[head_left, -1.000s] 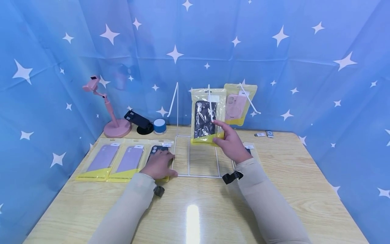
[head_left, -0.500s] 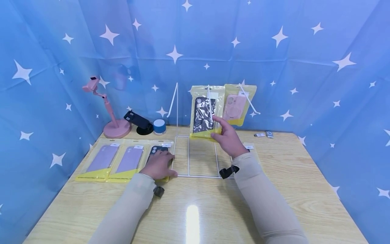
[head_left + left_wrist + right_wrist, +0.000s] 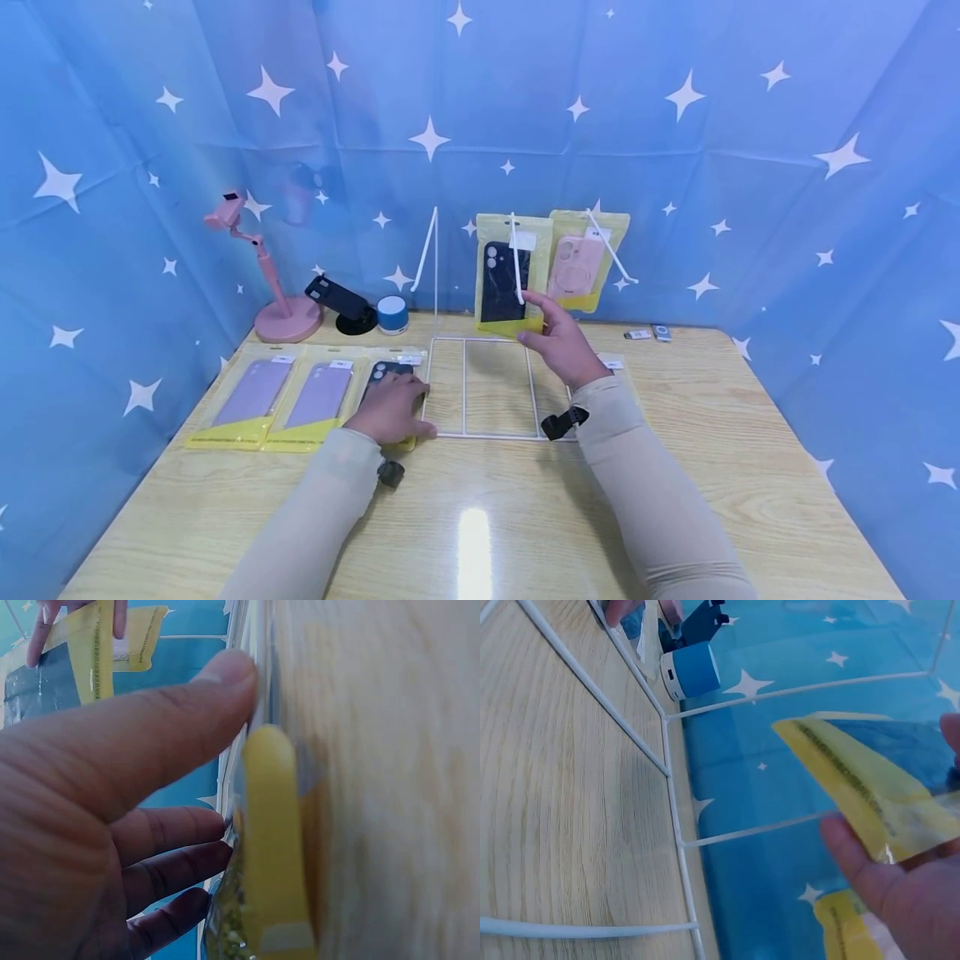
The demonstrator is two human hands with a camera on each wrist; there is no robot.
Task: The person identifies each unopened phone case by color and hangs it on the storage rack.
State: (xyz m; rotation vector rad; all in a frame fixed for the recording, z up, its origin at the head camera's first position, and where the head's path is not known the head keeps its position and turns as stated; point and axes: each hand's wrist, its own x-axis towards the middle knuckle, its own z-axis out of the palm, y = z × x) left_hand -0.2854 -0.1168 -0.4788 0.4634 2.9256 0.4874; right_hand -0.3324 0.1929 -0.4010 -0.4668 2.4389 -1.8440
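Observation:
In the head view my right hand [image 3: 558, 342] holds the lower right corner of a clear-and-yellow bag with a black phone case [image 3: 504, 283] in it. The bag is upright at the middle white hook [image 3: 517, 258]; whether its hole is threaded on the hook is hard to tell. My left hand [image 3: 392, 407] rests on another bagged dark phone case [image 3: 390, 367] on the table, fingers relaxed, thumb out to the side. A bagged pink phone case [image 3: 576, 265] hangs from the right hook [image 3: 611, 246]. The left hook [image 3: 425, 250] carries nothing.
Two bagged purple phone cases [image 3: 318, 393] lie left of my left hand. The white wire rack's base [image 3: 487, 435] sits mid-table. Behind stand a pink stand [image 3: 288, 320], a black phone on a stand [image 3: 337, 298] and a blue speaker [image 3: 392, 315]. Small gadgets [image 3: 649, 333] lie at right.
The bagged black phone case rises slightly at first, then shifts a little right and turns flatter to view, with less glare. My right hand follows it; my left hand stays put.

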